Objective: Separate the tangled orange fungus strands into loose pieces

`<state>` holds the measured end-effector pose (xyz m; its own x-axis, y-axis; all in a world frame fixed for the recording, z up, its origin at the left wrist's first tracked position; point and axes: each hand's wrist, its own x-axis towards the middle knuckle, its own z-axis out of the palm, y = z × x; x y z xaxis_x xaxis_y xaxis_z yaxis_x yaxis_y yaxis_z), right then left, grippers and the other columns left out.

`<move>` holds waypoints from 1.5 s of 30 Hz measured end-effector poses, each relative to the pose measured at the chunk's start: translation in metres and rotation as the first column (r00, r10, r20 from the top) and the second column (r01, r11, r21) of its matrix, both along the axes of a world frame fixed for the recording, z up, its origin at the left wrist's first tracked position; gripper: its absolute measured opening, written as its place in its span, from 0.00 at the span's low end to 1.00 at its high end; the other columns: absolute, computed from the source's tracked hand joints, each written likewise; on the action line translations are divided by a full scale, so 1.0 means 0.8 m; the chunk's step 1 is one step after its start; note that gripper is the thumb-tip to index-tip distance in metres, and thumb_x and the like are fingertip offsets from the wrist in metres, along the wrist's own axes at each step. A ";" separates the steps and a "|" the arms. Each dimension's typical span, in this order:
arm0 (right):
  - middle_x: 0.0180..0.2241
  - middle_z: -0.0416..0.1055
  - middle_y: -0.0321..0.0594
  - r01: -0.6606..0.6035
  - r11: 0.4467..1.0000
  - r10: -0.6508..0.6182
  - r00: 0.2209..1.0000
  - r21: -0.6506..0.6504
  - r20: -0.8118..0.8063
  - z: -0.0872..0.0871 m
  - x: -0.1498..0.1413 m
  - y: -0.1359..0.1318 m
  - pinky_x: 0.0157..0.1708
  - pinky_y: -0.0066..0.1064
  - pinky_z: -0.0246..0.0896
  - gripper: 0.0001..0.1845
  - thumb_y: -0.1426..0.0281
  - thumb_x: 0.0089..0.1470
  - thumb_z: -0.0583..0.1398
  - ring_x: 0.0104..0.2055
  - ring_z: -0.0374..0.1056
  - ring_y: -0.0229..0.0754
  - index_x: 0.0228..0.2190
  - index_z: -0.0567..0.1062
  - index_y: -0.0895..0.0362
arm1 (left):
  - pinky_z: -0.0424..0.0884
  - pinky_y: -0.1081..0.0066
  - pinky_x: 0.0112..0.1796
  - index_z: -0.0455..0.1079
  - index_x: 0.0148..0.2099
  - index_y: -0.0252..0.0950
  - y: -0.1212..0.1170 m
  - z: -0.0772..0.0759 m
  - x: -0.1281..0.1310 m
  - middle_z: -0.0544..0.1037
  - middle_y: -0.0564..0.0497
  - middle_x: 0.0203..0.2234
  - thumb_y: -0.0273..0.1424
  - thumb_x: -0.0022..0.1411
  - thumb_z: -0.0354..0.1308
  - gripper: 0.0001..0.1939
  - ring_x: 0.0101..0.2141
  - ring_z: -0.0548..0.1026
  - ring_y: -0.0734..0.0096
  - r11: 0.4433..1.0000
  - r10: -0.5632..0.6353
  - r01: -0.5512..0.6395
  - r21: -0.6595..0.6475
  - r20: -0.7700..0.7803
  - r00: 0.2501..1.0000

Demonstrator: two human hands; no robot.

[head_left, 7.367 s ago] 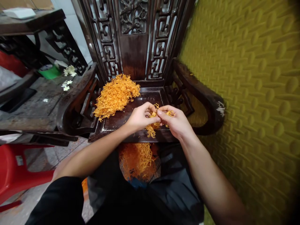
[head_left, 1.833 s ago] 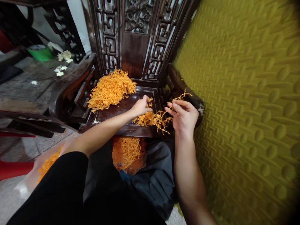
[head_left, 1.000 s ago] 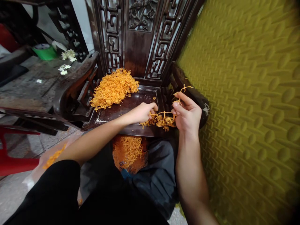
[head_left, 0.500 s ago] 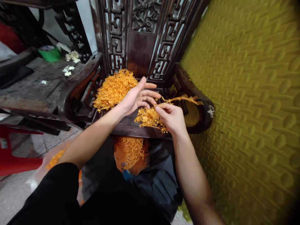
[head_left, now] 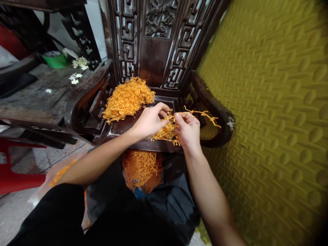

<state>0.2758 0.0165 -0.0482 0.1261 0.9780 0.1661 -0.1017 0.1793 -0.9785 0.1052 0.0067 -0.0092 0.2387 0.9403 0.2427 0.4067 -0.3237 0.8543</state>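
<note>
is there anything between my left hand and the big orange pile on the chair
Nothing visible. Only seat shows between your left hand and the big pile. The small pile lies on the hand's other side, toward your right hand.

Both forearms bare, reaching forward and angled inward. Left hand [head_left: 151, 120] palm toward the right, fingers curled, thumb apart from them; right hand [head_left: 188, 128] just beside it, thumb pressed to index finger, remaining fingers folded.

Right hand [head_left: 189, 129] pinches branching orange stem [head_left: 203, 113]; left hand [head_left: 150, 119] just beside; large orange pile [head_left: 129, 99] on chair seat [head_left: 123, 127].
</note>
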 end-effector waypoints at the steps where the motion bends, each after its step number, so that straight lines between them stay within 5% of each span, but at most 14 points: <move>1: 0.25 0.66 0.33 0.034 0.999 -0.034 0.999 0.026 0.003 -0.003 -0.001 0.001 0.16 0.24 0.48 0.20 0.54 0.48 0.71 0.20 0.54 0.30 0.28 0.75 0.57 | 0.68 0.74 0.30 0.70 0.52 0.34 -0.001 0.001 0.001 0.82 0.50 0.38 0.25 0.58 0.63 0.18 0.23 0.72 0.81 1.000 0.010 -0.010 -0.006 -0.005 1.000; 7: 0.23 0.63 0.31 0.110 0.994 -0.109 0.993 0.026 -0.039 -0.005 -0.001 0.006 0.17 0.24 0.48 0.20 0.55 0.48 0.72 0.20 0.53 0.30 0.28 0.73 0.56 | 0.69 0.72 0.31 0.72 0.42 0.34 0.005 -0.002 0.002 0.81 0.49 0.31 0.28 0.56 0.65 0.10 0.28 0.76 0.75 0.993 -0.006 0.009 -0.115 0.021 1.000; 11: 0.20 0.60 0.28 -0.050 0.994 0.045 0.998 -0.093 -0.052 0.003 0.001 0.000 0.14 0.23 0.39 0.21 0.55 0.44 0.73 0.17 0.47 0.28 0.28 0.75 0.57 | 0.67 0.72 0.30 0.73 0.47 0.34 0.012 -0.010 -0.005 0.80 0.51 0.30 0.25 0.56 0.63 0.15 0.27 0.75 0.76 0.964 -0.114 0.138 -0.226 0.118 0.986; 14: 0.21 0.62 0.30 -0.084 0.994 0.081 0.996 -0.077 -0.040 0.004 0.000 -0.004 0.14 0.23 0.40 0.20 0.55 0.45 0.73 0.18 0.49 0.28 0.30 0.77 0.57 | 0.65 0.74 0.30 0.71 0.41 0.34 0.014 -0.013 -0.008 0.77 0.54 0.27 0.22 0.55 0.61 0.09 0.27 0.73 0.78 0.933 -0.167 0.238 -0.271 0.260 0.951; 21: 0.23 0.66 0.32 -0.019 0.999 0.018 1.000 -0.045 -0.023 0.003 0.007 -0.004 0.14 0.23 0.41 0.18 0.55 0.48 0.72 0.18 0.50 0.29 0.30 0.78 0.57 | 0.70 0.73 0.33 0.75 0.38 0.32 0.020 -0.007 -0.020 0.81 0.48 0.29 0.31 0.57 0.69 0.09 0.29 0.76 0.77 0.916 0.007 0.188 -0.354 0.483 0.876; 31: 0.24 0.65 0.32 0.036 0.997 -0.034 0.999 0.069 -0.033 0.008 -0.008 -0.016 0.16 0.24 0.47 0.17 0.59 0.49 0.72 0.21 0.56 0.31 0.27 0.71 0.54 | 0.71 0.71 0.32 0.76 0.37 0.32 0.068 -0.008 -0.035 0.80 0.51 0.27 0.23 0.58 0.65 0.03 0.28 0.76 0.77 0.923 0.380 -0.272 -0.273 0.525 0.762; 34: 0.21 0.61 0.27 0.176 0.982 -0.159 0.967 0.070 -0.201 0.014 0.002 -0.014 0.14 0.23 0.43 0.19 0.60 0.49 0.72 0.16 0.48 0.28 0.27 0.68 0.53 | 0.70 0.71 0.33 0.74 0.37 0.35 0.096 -0.006 -0.073 0.78 0.55 0.29 0.24 0.65 0.60 0.03 0.32 0.73 0.79 0.837 0.522 -0.504 -0.210 0.578 0.626; 36: 0.20 0.60 0.25 0.188 0.982 -0.175 0.930 0.008 -0.323 0.016 0.012 -0.008 0.13 0.22 0.40 0.22 0.61 0.46 0.73 0.15 0.44 0.26 0.27 0.65 0.54 | 0.70 0.71 0.32 0.72 0.41 0.36 0.102 -0.008 -0.090 0.77 0.54 0.30 0.22 0.66 0.56 0.06 0.30 0.73 0.79 0.794 0.573 -0.554 -0.252 0.614 0.542; 39: 0.21 0.61 0.25 0.058 0.997 -0.079 0.891 -0.059 -0.448 0.017 0.021 0.003 0.13 0.19 0.39 0.24 0.62 0.44 0.74 0.16 0.44 0.24 0.28 0.65 0.55 | 0.62 0.73 0.23 0.72 0.41 0.37 0.083 -0.015 -0.075 0.72 0.55 0.23 0.20 0.59 0.54 0.10 0.22 0.69 0.77 0.871 0.482 -0.347 -0.348 0.470 0.739; 42: 0.23 0.61 0.25 0.004 0.998 -0.036 0.842 -0.060 -0.538 0.015 0.019 0.008 0.13 0.16 0.41 0.22 0.63 0.47 0.73 0.17 0.46 0.23 0.29 0.66 0.56 | 0.60 0.72 0.22 0.72 0.29 0.36 0.040 -0.022 -0.030 0.67 0.54 0.18 0.30 0.63 0.52 0.12 0.20 0.66 0.75 0.930 0.179 -0.084 -0.359 0.239 0.955; 45: 0.24 0.58 0.25 0.009 0.998 -0.040 0.810 -0.056 -0.585 0.017 0.015 0.007 0.13 0.15 0.43 0.20 0.63 0.51 0.72 0.17 0.45 0.23 0.29 0.65 0.56 | 0.71 0.67 0.32 0.77 0.34 0.35 0.002 -0.026 0.007 0.79 0.46 0.27 0.48 0.67 0.52 0.23 0.31 0.77 0.64 0.936 -0.086 0.083 -0.343 0.005 0.996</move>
